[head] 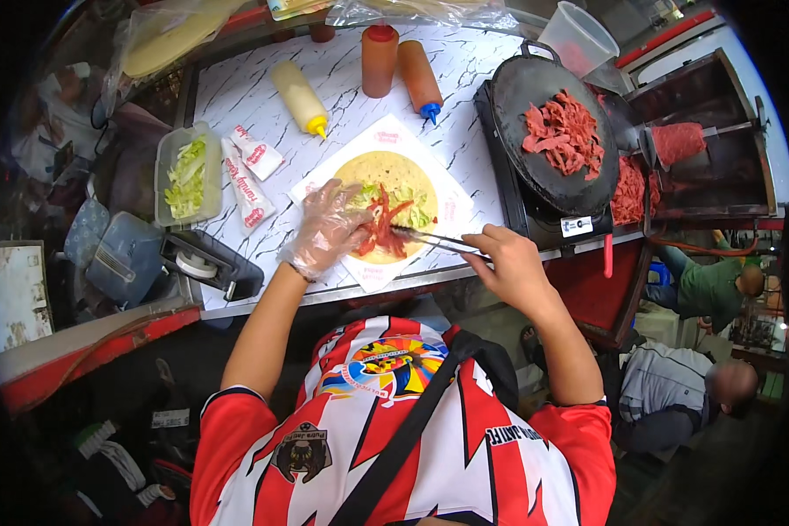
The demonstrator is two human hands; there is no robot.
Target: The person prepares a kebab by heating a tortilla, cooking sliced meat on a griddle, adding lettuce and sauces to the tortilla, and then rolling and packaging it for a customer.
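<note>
A round flatbread [355, 167] lies on a square of printed white paper [386, 139], topped with shredded lettuce [415, 205] and strips of reddish meat [386, 230]. My left hand [329, 223], in a clear plastic glove, rests over the flatbread's left side, its fingertips at the lettuce and meat. Whether it grips any of the filling cannot be told. Bare, my right hand [509, 263] holds metal tongs [444, 243] from the right, their dark tips at the meat strips.
Sauce bottles [300, 98] lie and stand behind the paper. To the left are a lettuce tub [214, 191], wrapped rolls [244, 187] and a tape dispenser [214, 266]. On the right, meat lies on a round griddle [516, 98] over a stove. Two people sit beyond the cart.
</note>
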